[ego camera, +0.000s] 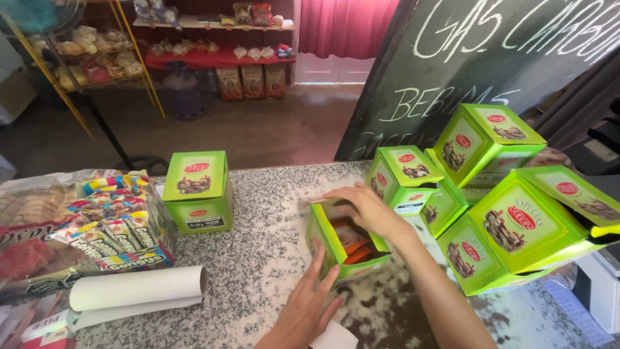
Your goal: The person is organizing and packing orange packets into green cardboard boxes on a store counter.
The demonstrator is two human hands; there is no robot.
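The left hand (309,307) presses flat, fingers spread, against an open green cardboard box (343,243). The right hand (366,208) curls over its rim. The speckled stone desk (258,258) bears both.

Just one head cam here, looking down and forward over the counter (258,258) from close up, facing the shelves (213,26) across the floor.
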